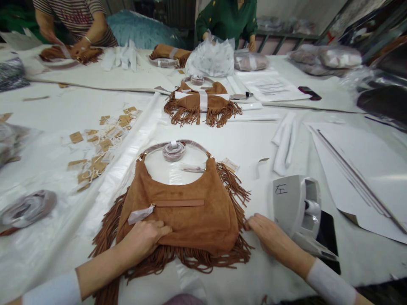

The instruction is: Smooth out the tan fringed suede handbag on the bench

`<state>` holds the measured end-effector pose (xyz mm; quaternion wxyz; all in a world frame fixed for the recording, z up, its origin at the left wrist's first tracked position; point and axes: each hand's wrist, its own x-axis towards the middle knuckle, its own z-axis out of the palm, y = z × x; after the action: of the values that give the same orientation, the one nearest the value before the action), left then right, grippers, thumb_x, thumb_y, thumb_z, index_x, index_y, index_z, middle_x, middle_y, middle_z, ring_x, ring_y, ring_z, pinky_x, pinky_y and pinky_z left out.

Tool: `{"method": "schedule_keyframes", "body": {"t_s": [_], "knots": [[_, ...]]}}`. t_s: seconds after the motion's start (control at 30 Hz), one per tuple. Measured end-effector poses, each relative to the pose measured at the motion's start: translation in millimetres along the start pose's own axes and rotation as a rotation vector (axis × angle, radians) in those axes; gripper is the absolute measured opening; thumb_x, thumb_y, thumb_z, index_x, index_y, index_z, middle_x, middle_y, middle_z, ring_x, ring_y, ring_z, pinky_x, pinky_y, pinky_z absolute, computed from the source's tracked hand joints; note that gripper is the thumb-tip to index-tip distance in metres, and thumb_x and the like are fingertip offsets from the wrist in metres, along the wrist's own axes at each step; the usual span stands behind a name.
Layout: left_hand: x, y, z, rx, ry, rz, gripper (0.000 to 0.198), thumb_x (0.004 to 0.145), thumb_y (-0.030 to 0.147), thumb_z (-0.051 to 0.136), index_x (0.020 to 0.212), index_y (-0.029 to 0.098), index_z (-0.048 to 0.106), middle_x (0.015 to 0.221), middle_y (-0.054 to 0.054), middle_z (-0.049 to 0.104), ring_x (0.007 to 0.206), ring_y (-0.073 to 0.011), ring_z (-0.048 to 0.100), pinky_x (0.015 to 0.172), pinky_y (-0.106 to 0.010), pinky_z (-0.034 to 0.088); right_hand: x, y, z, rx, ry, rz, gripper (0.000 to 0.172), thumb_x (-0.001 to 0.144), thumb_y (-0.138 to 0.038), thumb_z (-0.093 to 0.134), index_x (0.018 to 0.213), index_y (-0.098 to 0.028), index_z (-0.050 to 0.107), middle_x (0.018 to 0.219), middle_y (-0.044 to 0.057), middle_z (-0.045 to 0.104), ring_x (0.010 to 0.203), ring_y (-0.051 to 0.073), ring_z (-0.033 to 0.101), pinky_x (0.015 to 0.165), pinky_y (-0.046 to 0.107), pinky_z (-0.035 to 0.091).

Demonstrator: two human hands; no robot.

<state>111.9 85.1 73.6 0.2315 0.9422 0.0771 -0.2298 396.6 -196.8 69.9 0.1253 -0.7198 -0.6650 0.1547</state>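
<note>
A brown suede-look handbag (190, 222) with long fringe lies flat in front of me, its wrapped handle pointing away. My left hand (146, 237) is on the bag's lower left, closed with bent fingers against the suede, just below the paper-wrapped zipper pull (140, 215). At the lower right side, my right hand (265, 231) is closed in a pinch on strands of the fringe (245, 224). A coiled, wrapped strap (173, 151) lies inside the handle's loop.
Beyond lies another fringed bag (203, 101) with a white band. Paper tags (98, 163) are scattered left. A grey tape dispenser (295, 207) stands right, near white sheets (356, 169) and a metal ruler (359, 180). Two people work across the table, one handling a brown bag (85, 55).
</note>
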Motion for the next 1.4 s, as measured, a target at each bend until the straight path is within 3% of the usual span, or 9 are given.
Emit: {"method": "schedule_keyframes", "body": {"t_s": [0.1,0.2,0.37,0.57,0.73,1.03,1.17,1.27,1.4], "knots": [[2.2,1.3,-3.1,0.027,-0.004,0.007,0.041,0.085,0.007,0.039,0.115,0.026,0.060,0.095,-0.005,0.067,0.090,-0.0245,0.066,0.077,-0.033,0.052,-14.0,-5.3,-5.5,0.032,0.095,0.028,0.040,0.081,0.001,0.032,0.108,-0.019,0.055,0.090,0.007,0.062,0.085,0.020,0.058,0.078,0.034,0.050],[1.7,4.5,-3.6,0.070,0.000,0.001,0.042,0.086,0.008,0.039,0.118,0.026,0.060,0.096,-0.006,0.067,0.088,-0.0250,0.067,0.075,-0.034,0.052,1.6,-38.6,-17.6,0.189,0.151,0.086,0.049,0.092,-0.018,0.047,0.139,-0.019,0.033,0.107,0.009,0.062,0.096,0.021,0.059,0.086,0.035,0.050],[-3.7,8.6,2.0,0.130,0.010,-0.006,0.044,0.087,0.008,0.039,0.122,0.027,0.058,0.099,-0.006,0.066,0.089,-0.0242,0.067,0.074,-0.033,0.053,56.7,-77.6,-32.2,0.269,-0.213,-0.023,0.076,0.076,-0.035,0.076,0.140,-0.019,0.038,0.116,0.012,0.061,0.106,0.026,0.055,0.093,0.038,0.044],[-5.8,7.9,6.0,0.164,0.030,0.002,0.039,0.089,0.011,0.041,0.122,0.026,0.057,0.098,-0.006,0.065,0.089,-0.0234,0.066,0.074,-0.032,0.053,90.3,-82.0,-38.3,0.101,-0.454,-0.203,0.021,0.078,-0.024,0.071,0.093,-0.015,0.060,0.094,0.008,0.063,0.092,0.023,0.056,0.084,0.035,0.043],[-9.3,7.0,4.4,0.125,0.029,0.027,0.038,0.089,0.011,0.042,0.120,0.027,0.057,0.097,-0.005,0.065,0.091,-0.0237,0.065,0.075,-0.033,0.052,82.4,-87.6,-32.3,-0.094,-0.335,-0.228,0.014,0.081,-0.012,0.060,0.090,-0.018,0.051,0.090,0.006,0.058,0.083,0.020,0.054,0.072,0.031,0.043],[-2.3,9.0,6.6,0.081,0.047,-0.008,0.022,0.088,0.012,0.044,0.099,0.020,0.061,0.091,-0.006,0.068,0.084,-0.0220,0.066,0.073,-0.031,0.051,44.4,-50.9,41.1,-0.151,0.051,-0.234,0.017,0.081,-0.004,0.047,0.092,-0.016,0.051,0.081,0.004,0.052,0.074,0.019,0.049,0.063,0.030,0.040],[-2.5,8.4,4.7,0.106,0.057,0.027,0.022,0.087,0.012,0.046,0.101,0.021,0.061,0.089,-0.006,0.068,0.083,-0.0239,0.067,0.072,-0.033,0.053,54.7,-79.2,17.1,-0.008,-0.127,-0.109,0.024,0.084,-0.015,0.056,0.107,-0.019,0.057,0.094,0.006,0.057,0.084,0.021,0.052,0.074,0.035,0.043],[-7.0,13.1,1.0,0.174,0.071,0.092,0.036,0.088,0.014,0.045,0.120,0.026,0.057,0.094,-0.008,0.067,0.080,-0.0255,0.067,0.067,-0.035,0.053,66.8,-110.4,-3.0,0.065,-0.272,-0.023,0.047,0.082,-0.030,0.065,0.127,-0.030,0.053,0.108,0.006,0.058,0.097,0.025,0.053,0.084,0.041,0.044],[-9.4,21.5,-6.9,0.245,0.038,0.122,0.049,0.086,0.017,0.047,0.132,0.035,0.051,0.093,-0.009,0.065,0.068,-0.0268,0.068,0.055,-0.034,0.051,85.9,-134.6,-10.3,0.022,-0.501,0.110,0.053,0.079,-0.038,0.069,0.130,-0.039,0.053,0.114,0.009,0.057,0.102,0.033,0.056,0.082,0.050,0.046]]}}
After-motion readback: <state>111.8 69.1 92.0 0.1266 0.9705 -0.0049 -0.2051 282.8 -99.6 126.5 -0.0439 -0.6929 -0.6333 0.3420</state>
